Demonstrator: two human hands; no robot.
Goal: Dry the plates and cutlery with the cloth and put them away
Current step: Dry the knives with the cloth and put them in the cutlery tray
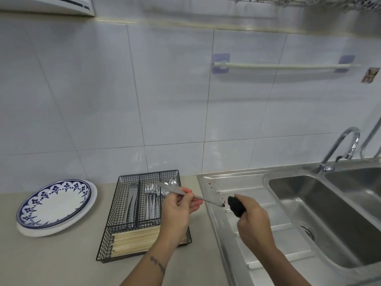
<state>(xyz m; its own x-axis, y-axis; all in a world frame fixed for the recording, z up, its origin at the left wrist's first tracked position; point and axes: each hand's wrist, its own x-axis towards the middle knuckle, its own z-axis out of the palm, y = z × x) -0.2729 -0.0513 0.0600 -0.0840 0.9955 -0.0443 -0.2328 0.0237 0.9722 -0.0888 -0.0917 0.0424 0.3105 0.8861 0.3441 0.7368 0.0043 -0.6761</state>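
My left hand (181, 207) grips a table knife (175, 189) by its middle, with the blade pointing left over the black wire cutlery tray (115, 207) and the handle end pointing right. My right hand (252, 219) is closed around a bunched dark cloth (236, 206), which sits just beside the knife's handle tip. The tray holds knives, forks (151, 203) and spoons in its upper compartments and wooden chopsticks (134, 240) in its front one. A stack of plates (55, 205), with a blue-patterned plate on top, rests on the counter at the left.
A steel sink (321, 215) with a ribbed drainboard (243, 188) fills the right side, with a curved tap (342, 149) behind it. The wall is white tile with a towel rail (284, 66). A wire dish rack (288, 1) hangs at the top.
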